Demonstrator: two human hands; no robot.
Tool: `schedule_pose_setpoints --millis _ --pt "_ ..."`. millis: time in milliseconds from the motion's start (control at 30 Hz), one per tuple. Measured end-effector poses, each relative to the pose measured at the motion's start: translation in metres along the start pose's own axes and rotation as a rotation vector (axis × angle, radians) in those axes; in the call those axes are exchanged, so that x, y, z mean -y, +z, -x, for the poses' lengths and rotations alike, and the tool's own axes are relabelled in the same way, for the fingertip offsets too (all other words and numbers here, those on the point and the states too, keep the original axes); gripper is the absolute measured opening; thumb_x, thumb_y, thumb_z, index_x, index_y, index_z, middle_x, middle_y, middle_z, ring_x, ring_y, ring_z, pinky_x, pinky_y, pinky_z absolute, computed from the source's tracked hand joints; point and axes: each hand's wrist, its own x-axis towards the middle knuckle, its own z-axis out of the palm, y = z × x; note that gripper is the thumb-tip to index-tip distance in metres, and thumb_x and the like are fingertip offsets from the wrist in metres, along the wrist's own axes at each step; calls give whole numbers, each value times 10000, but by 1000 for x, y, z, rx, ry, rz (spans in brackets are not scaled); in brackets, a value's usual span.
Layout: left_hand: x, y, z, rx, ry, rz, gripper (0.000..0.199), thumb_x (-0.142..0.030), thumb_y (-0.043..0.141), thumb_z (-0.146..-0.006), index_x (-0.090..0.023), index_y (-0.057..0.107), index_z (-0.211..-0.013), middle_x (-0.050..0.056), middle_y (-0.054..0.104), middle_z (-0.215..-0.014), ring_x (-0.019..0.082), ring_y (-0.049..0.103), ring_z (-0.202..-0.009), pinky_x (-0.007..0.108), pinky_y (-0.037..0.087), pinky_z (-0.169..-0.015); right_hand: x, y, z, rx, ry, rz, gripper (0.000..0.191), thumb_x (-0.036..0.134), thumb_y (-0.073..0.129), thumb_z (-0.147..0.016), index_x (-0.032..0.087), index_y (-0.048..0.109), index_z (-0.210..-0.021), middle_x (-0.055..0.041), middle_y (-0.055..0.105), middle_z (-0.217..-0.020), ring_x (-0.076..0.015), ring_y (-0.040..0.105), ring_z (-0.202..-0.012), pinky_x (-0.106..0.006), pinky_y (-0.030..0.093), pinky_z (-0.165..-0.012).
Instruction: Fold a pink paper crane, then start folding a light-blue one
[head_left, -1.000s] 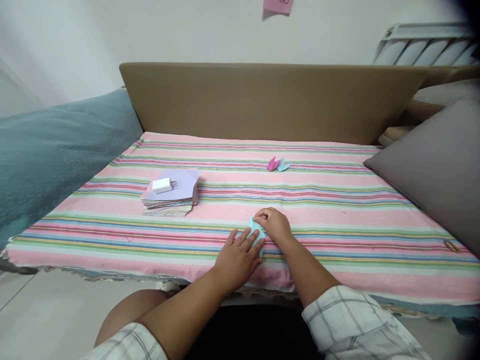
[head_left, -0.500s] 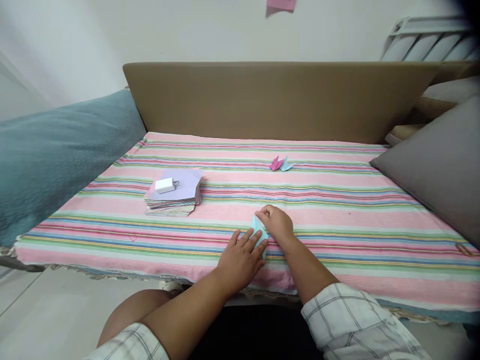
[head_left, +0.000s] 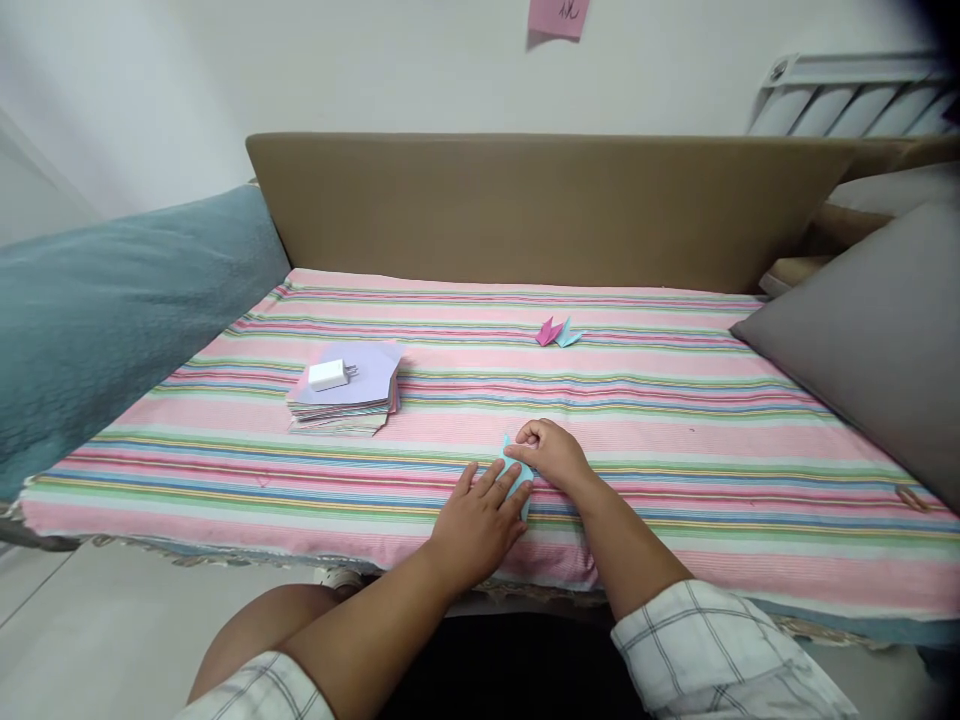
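Observation:
A small folded light-blue paper [head_left: 519,483] lies on the striped cloth near the front edge, partly hidden by my hands. My left hand [head_left: 480,515] rests flat across it with fingers spread, holding it down against the cloth. At the paper's upper part is my right hand [head_left: 553,455], its fingers curled in and its thumb laid on the paper just below the pointed tip. Farther back, a pink folded paper figure [head_left: 549,332] and a light-blue one [head_left: 568,336] sit side by side.
A stack of paper sheets [head_left: 345,415] stands to the left, with a white plug charger [head_left: 328,375] on top. A brown backrest [head_left: 525,210] closes off the rear. A teal cushion [head_left: 135,300] lies at left, a grey pillow [head_left: 885,320] at right. A small brown loop [head_left: 911,498] lies near the pillow.
My right thumb has moved down a little from the paper's tip, which now shows uncovered. My left hand stays flat on the paper. The whole view has tilted slightly upward.

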Motion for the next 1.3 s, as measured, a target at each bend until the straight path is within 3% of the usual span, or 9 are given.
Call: schedule_pose_setpoints --millis 500,867,1133,1300 --pt "0 1 0 13 -3 29 462 -447 324 -924 -259 388 -1341 27 389 -1425 236 340 -1306 476 247 -1068 3 3 -3 -23 3 93 267 489 673 -665 229 618 -694 17 592 -761 -128 523 -674 -242 316 -580" --pt "-1 2 1 2 10 -28 467 -449 358 -915 -275 378 -1348 22 398 -1419 234 361 -1291 456 245 -1064 6 8 -14 -58 38 303 449 639 561 -708 204 515 -606 21 557 -704 -112 454 -604 -242 227 -508" --pt "-1 2 1 11 1 10 458 -439 343 -923 -265 389 -1344 20 406 -1414 238 365 -1288 461 246 -1060 13 9 -28 75 209 405 506 711 528 -682 212 535 -600 4 550 -611 -130 474 -547 -249 224 -500" --pt "-1 2 1 7 3 13 469 -445 349 -919 -267 377 -1352 22 398 -1419 236 355 -1294 468 250 -1059 6 7 -27 -65 129 322 481 613 393 -831 206 574 -649 -19 598 -737 -137 497 -608 -254 254 -508"
